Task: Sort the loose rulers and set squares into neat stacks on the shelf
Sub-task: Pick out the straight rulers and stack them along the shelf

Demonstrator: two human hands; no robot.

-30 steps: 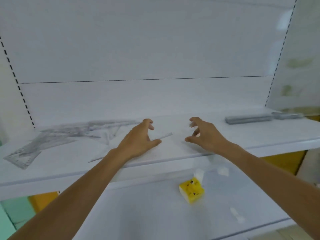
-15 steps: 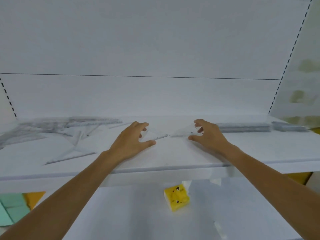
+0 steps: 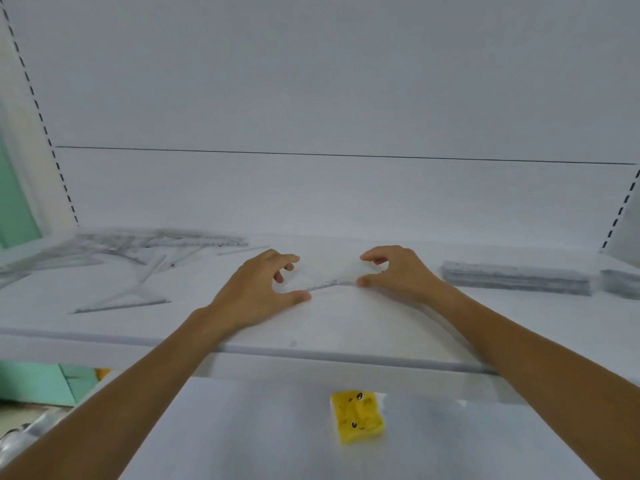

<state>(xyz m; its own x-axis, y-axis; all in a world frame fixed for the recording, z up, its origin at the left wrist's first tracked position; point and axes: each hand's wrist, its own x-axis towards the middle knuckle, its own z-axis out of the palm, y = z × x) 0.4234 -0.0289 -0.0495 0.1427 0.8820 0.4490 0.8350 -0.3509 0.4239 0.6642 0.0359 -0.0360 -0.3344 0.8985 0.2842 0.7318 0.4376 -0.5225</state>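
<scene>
A clear set square (image 3: 334,274) lies tilted on the white shelf (image 3: 346,327), held between my hands. My left hand (image 3: 259,292) grips its left end, thumb at the printed edge and fingers curled over the far side. My right hand (image 3: 394,271) pinches its right end between thumb and fingers. A loose pile of clear rulers and set squares (image 3: 138,247) sprawls at the shelf's back left, and a single piece (image 3: 121,304) lies nearer the front. A neat grey stack of rulers (image 3: 516,280) sits at the right, with a second stack (image 3: 621,284) beside it.
A yellow cartoon-faced packet (image 3: 356,417) lies on the lower shelf below my hands. Slotted uprights (image 3: 41,119) flank the shelf bay. The shelf's front edge runs just under my wrists.
My hands have drawn closer together and taken hold of the clear set square at both ends. My view has swung a little to the left.
</scene>
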